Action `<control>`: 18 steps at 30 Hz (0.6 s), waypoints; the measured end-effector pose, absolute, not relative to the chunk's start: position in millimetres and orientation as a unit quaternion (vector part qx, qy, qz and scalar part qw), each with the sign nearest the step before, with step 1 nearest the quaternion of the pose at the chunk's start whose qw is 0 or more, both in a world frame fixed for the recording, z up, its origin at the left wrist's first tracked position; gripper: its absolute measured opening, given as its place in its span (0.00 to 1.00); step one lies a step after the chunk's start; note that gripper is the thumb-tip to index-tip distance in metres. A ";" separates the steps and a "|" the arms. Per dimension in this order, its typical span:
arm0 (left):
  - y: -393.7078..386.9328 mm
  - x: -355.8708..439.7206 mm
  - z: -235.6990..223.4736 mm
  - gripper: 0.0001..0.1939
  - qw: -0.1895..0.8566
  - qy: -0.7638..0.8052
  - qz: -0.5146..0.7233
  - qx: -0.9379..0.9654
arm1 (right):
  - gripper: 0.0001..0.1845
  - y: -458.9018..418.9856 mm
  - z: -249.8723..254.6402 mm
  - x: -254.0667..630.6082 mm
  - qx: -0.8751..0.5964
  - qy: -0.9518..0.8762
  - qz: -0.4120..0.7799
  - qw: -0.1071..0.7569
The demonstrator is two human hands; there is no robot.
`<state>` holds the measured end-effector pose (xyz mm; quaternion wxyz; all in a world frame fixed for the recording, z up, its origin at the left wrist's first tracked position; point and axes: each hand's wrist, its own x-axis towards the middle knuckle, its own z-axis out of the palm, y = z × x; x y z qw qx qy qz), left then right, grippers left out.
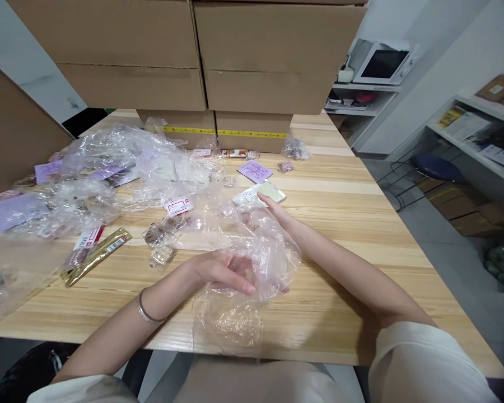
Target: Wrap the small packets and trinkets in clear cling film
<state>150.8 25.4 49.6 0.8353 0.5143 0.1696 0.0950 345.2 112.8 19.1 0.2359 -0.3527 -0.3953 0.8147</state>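
A: How are the two grips standing?

B: The left grip [229,271] is curving at the near left side of the clear plastic bag [273,254], its thumb pointing right and its fingers partly showing through film. The right grip [275,210] is reaching around the bag's far right side, most of its fingers being hidden. I cannot tell whether either one is pinching the film or standing loose.

A: And the bag's position?

B: It is lying crumpled between the two, above the worktop [340,182], its film covering part of the left grip. More clear film [229,330] is spreading toward the near edge; whether it is belonging to the same bag, I cannot tell.

A: What is lying nearest beyond?

B: A pale flat packet [275,193] is lying at the right grip's fingertips, one fingertip overlapping it in this view. A purple card [255,170] is resting just behind it.

A: Further out?

B: On the left, small wrapped pieces [163,254] are lying near the left forearm, with a long gold packet [98,257] beyond them. A heap of clear bags [121,148] is covering the far left. Cardboard boxes [273,56] are standing stacked at the back.
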 end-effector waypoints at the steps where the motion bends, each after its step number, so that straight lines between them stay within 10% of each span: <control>1: 25.4 149.6 46.4 0.19 0.824 0.188 0.074 0.529 | 0.28 113.6 20.4 342.6 -0.369 -0.414 0.790 0.262; 12: 71.1 141.5 17.1 0.19 0.542 0.547 0.533 0.352 | 0.34 128.9 49.4 449.7 -0.577 -0.522 0.292 0.556; 18: 90.0 122.0 20.1 0.16 0.488 0.538 0.590 0.353 | 0.34 83.5 41.8 519.9 -0.681 -0.477 0.011 0.556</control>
